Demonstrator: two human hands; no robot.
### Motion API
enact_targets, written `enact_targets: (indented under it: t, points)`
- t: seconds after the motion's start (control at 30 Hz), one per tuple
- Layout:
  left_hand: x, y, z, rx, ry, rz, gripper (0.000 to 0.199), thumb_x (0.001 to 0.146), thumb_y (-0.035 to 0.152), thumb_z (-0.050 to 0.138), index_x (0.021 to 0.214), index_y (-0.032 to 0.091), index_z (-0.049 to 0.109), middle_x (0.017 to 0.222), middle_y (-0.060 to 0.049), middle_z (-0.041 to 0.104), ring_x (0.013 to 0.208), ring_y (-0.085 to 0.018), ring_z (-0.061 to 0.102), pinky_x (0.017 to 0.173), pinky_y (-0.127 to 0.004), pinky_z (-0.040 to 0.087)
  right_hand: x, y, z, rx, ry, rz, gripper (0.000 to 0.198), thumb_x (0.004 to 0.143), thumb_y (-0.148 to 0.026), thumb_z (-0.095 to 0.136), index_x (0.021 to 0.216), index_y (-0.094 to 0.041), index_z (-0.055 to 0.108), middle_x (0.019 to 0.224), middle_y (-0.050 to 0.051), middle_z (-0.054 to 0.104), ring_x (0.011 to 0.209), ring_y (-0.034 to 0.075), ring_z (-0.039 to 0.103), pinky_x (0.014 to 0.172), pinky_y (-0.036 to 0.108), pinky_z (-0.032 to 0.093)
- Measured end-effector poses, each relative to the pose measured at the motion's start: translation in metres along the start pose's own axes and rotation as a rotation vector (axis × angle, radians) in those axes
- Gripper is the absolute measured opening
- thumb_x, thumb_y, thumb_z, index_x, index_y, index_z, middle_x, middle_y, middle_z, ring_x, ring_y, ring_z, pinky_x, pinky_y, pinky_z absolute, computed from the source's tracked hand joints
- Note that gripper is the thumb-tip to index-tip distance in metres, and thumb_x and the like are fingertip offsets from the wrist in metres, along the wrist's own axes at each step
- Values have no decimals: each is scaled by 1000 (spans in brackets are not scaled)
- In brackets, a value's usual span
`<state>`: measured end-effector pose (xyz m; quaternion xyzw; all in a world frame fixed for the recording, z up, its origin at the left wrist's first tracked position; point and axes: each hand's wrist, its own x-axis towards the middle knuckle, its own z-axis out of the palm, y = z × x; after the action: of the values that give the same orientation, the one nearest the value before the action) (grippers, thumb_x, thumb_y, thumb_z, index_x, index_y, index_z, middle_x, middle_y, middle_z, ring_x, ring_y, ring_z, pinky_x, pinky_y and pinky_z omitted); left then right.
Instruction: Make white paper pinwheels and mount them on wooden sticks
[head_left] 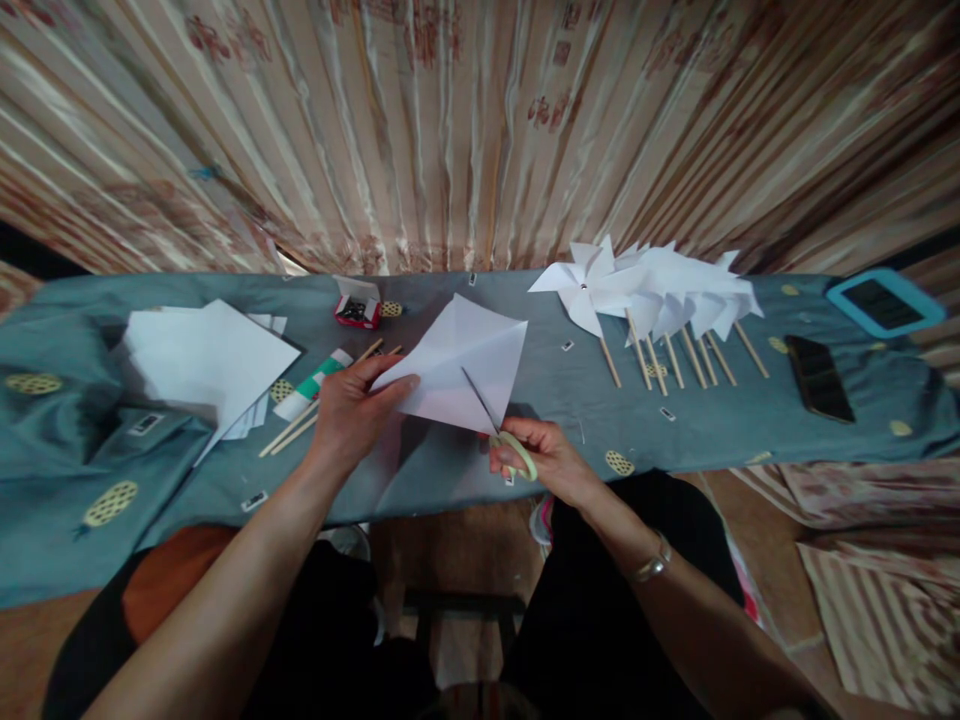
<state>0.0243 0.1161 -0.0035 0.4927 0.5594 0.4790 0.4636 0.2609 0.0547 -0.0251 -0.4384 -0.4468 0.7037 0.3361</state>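
Note:
My left hand (360, 405) pinches the left corner of a square sheet of white paper (469, 350), held up above the cloth. In my right hand (544, 452) is a pair of scissors (517, 452) with pale green handles, its loops around my fingers. One dark blade lies across the face of the sheet, pointing from the near corner towards the middle; the other blade is hidden behind the paper. Just left of the sheet, beside my left hand, lie a green and white glue stick (315, 383) and several thin wooden sticks (289, 432).
Several white paper pinwheels (645, 285) on sticks lie in a row at the right. Beyond them are a dark phone (819, 378) and a blue-framed tablet (885, 302). A stack of white paper (202, 360) is at left, and a small red box (358, 305) stands behind the glue stick.

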Motion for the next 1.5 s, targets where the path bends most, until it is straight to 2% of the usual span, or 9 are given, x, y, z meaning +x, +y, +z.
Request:
enact_targets:
  t: [0.57,0.87,0.93,1.03,1.13,1.2,1.3,1.37,1.5]
  points:
    - [-1,1,3,20,-1,10,29,61,31,80,86,16,78,79,-3,76,66,-18,66,60,-28,52,2,1,1,-16,8,-4,41,68,-54,82,77,-18,64,64,-3,65,52,7,55,52,20,45]
    - [5,3,-4,-119,85,-23,28,58,31,83,84,21,78,74,2,74,61,-15,61,62,-29,51,-6,2,-7,-50,-100,43,45,72,-46,82,104,-18,66,79,0,68,66,9,61,61,21,49]
    - [7,6,-8,-156,121,-30,25,57,30,84,80,22,77,71,3,73,59,-15,60,61,-29,51,-11,0,-14,-60,-122,46,49,70,-45,84,105,-17,65,79,0,69,68,9,61,63,22,49]
    - [11,7,-14,-195,160,-49,22,57,27,84,76,20,75,68,4,72,59,-13,59,63,-28,51,-18,-7,-27,-102,-123,38,53,69,-53,82,103,-16,67,77,1,70,65,10,60,62,22,48]
    - [12,5,-18,-208,132,-63,28,57,27,85,80,17,75,70,3,72,60,-13,60,64,-28,51,-23,-16,-41,-127,5,-66,59,68,-62,79,105,-17,69,74,2,71,58,10,57,56,23,45]
    - [11,2,-18,-169,62,-57,35,56,29,86,87,18,76,74,2,73,62,-14,61,64,-28,51,-24,-20,-49,-123,214,-183,60,64,-63,81,104,-19,70,75,2,71,59,11,57,56,25,45]
    - [9,-4,-15,-77,-59,-23,45,54,32,87,96,19,77,88,-2,76,74,-18,66,69,-29,53,-21,-23,-56,-183,504,-320,58,61,-55,86,106,-23,69,82,2,73,70,16,63,64,29,50]
    - [6,-6,-11,-26,-135,-23,47,53,31,87,97,18,77,95,-6,76,81,-22,68,72,-31,55,-19,-22,-58,-257,569,-369,60,61,-51,87,111,-24,67,88,3,74,77,17,65,68,30,51]
    - [-2,-6,-1,25,-273,-87,46,51,29,86,94,16,78,90,-9,77,77,-24,69,70,-32,55,-17,-17,-53,-454,522,-403,65,63,-44,87,120,-23,64,96,4,75,77,16,64,73,32,49]
